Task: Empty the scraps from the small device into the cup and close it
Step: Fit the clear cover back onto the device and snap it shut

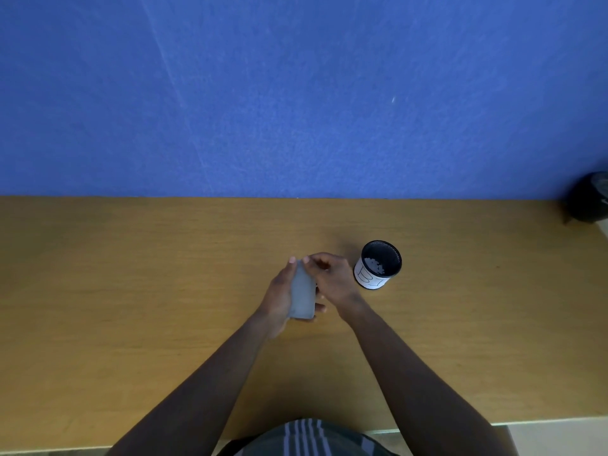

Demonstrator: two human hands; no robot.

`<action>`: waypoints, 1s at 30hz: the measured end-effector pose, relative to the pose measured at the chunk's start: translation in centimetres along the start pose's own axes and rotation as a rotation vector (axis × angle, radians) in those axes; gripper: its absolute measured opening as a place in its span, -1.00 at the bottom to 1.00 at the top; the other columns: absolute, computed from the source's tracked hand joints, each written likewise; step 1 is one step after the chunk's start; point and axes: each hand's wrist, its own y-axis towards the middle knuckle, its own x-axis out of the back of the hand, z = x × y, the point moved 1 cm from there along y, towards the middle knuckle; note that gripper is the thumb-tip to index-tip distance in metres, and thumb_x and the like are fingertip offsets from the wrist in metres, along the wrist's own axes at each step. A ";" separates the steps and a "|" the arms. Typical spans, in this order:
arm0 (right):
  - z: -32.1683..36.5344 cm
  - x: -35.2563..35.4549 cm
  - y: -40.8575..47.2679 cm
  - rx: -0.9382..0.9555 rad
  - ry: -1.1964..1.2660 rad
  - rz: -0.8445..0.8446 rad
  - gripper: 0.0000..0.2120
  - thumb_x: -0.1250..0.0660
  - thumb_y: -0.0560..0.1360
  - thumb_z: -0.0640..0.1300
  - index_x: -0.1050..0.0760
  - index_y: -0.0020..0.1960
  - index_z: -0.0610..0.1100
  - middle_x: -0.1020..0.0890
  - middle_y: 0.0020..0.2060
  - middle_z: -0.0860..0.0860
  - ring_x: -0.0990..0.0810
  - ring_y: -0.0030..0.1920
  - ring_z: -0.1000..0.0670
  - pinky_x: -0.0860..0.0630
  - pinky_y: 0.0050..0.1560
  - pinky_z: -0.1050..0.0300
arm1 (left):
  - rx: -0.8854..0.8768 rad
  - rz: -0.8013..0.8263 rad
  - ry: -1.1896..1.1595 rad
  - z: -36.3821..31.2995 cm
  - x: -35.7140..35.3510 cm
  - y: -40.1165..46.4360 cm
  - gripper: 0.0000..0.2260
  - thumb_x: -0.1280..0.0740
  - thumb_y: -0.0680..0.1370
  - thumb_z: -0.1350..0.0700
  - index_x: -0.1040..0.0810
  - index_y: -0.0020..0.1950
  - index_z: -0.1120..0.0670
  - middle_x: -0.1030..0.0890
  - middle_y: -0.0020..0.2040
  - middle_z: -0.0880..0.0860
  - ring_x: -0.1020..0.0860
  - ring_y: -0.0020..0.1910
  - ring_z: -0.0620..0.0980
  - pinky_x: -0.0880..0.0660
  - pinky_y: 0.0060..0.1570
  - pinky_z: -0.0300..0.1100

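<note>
A small grey flat device (302, 296) is held above the wooden table (131, 274), near its middle. My left hand (279, 299) grips it from the left side and underneath. My right hand (332, 279) touches its top and right edge with thumb and fingertips. I cannot tell whether the device's cover is open or closed. To the right stands a black mesh cup (378, 264) with a white label on its side. Small white scraps lie inside the cup.
A blue wall rises behind the table. A dark round object (589, 200) sits at the far right edge of the table. The table's front edge runs just before my torso.
</note>
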 end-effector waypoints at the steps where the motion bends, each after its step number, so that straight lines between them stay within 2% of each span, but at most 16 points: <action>1: 0.1 0.2 0.0 -0.010 0.029 0.043 -0.78 -0.35 0.55 -0.02 -0.62 -0.17 -0.13 -0.62 -0.39 0.04 -0.54 -0.47 0.17 -0.45 -0.48 0.22 | 0.016 0.023 0.013 -0.1 0.0 -0.1 -0.46 -0.13 0.51 -0.41 -0.67 0.04 -0.04 -0.69 -0.09 0.23 -0.69 -0.18 0.29 -0.58 -0.42 -0.09; 6: 0.5 0.8 0.0 -0.042 0.074 0.102 -0.80 -0.40 0.52 -0.06 -0.61 -0.14 -0.21 -0.64 -0.34 -0.07 -0.56 -0.51 0.09 -0.48 -0.51 0.19 | 0.058 0.094 0.095 -0.7 0.2 -0.5 -0.51 -0.12 0.53 -0.40 -0.64 0.10 -0.11 -0.66 0.01 0.34 -0.68 -0.24 0.25 -0.56 -0.44 -0.11; 11: 0.5 0.8 -0.1 -0.089 0.182 0.091 -0.78 -0.41 0.50 -0.14 -0.58 -0.20 -0.30 -0.58 -0.42 -0.15 -0.44 -0.59 -0.01 -0.39 -0.53 0.17 | 0.063 0.076 0.128 -0.5 0.4 -0.2 -0.43 -0.13 0.53 -0.39 -0.64 0.12 0.02 -0.69 -0.13 0.23 -0.66 -0.28 0.23 -0.53 -0.44 -0.12; 15: 0.1 0.6 -0.2 -0.099 0.186 0.043 -0.81 -0.41 0.50 -0.15 -0.59 -0.21 -0.26 -0.61 -0.38 -0.16 -0.47 -0.58 0.01 -0.41 -0.52 0.16 | 0.030 0.075 0.116 -0.1 0.5 0.1 -0.47 -0.18 0.52 -0.38 -0.66 0.09 0.02 -0.68 -0.16 0.24 -0.65 -0.31 0.21 -0.54 -0.44 -0.11; 17: -0.1 0.3 -0.4 -0.107 0.206 -0.009 -0.82 -0.41 0.51 -0.15 -0.61 -0.22 -0.22 -0.63 -0.32 -0.15 -0.53 -0.49 -0.01 -0.47 -0.49 0.11 | 0.006 0.053 0.092 0.0 0.7 0.5 -0.49 -0.28 0.49 -0.34 -0.66 0.11 0.06 -0.69 -0.13 0.25 -0.66 -0.26 0.22 -0.58 -0.37 -0.04; 20: -0.7 0.0 -0.3 -0.187 0.281 -0.171 -0.86 -0.39 0.53 -0.14 -0.60 -0.19 -0.15 -0.64 -0.22 -0.09 -0.62 -0.21 -0.06 -0.62 -0.26 -0.08 | 0.003 -0.126 0.010 0.0 1.7 1.4 -0.52 -0.39 0.49 -0.20 -0.60 0.11 0.22 -0.67 -0.04 0.32 -0.69 -0.22 0.23 -0.60 -0.37 -0.01; 22: -1.1 0.1 -0.2 -0.269 0.408 -0.227 -0.90 -0.33 0.57 -0.18 -0.59 -0.04 -0.19 -0.64 -0.06 -0.14 -0.63 -0.02 -0.12 -0.66 -0.20 -0.06 | -0.016 -0.228 -0.028 0.0 2.5 1.7 -0.68 -0.40 0.53 -0.07 -0.55 0.02 0.19 -0.64 -0.02 0.25 -0.70 -0.26 0.13 -0.59 -0.41 -0.08; 24: -1.5 0.3 -0.2 -0.318 0.525 -0.223 -0.83 -0.26 0.60 -0.22 -0.54 0.12 -0.28 -0.60 0.08 -0.20 -0.61 0.10 -0.17 -0.64 -0.23 0.04 | -0.044 -0.264 -0.083 0.2 3.1 1.9 -0.80 -0.40 0.55 0.03 -0.53 -0.05 0.16 -0.62 0.04 0.19 -0.71 -0.18 0.09 -0.61 -0.35 -0.07; 27: -1.6 0.5 -0.5 -0.355 0.626 -0.208 -0.82 -0.23 0.60 -0.26 -0.51 0.17 -0.27 -0.54 0.16 -0.20 -0.57 0.18 -0.19 -0.64 -0.16 0.03 | -0.086 -0.290 -0.127 0.5 3.3 2.0 -0.88 -0.38 0.56 0.12 -0.55 -0.08 0.17 -0.62 0.07 0.22 -0.70 -0.11 0.09 -0.63 -0.31 -0.07; 30: -1.8 0.2 -0.6 -0.385 0.692 -0.214 -0.89 -0.24 0.60 -0.28 -0.53 0.06 -0.21 -0.52 0.16 -0.20 -0.55 0.18 -0.20 -0.65 -0.17 0.00 | -0.133 -0.329 -0.134 0.8 3.1 1.9 -0.89 -0.39 0.56 0.13 -0.58 -0.10 0.16 -0.63 0.02 0.18 -0.69 -0.09 0.08 -0.63 -0.31 -0.10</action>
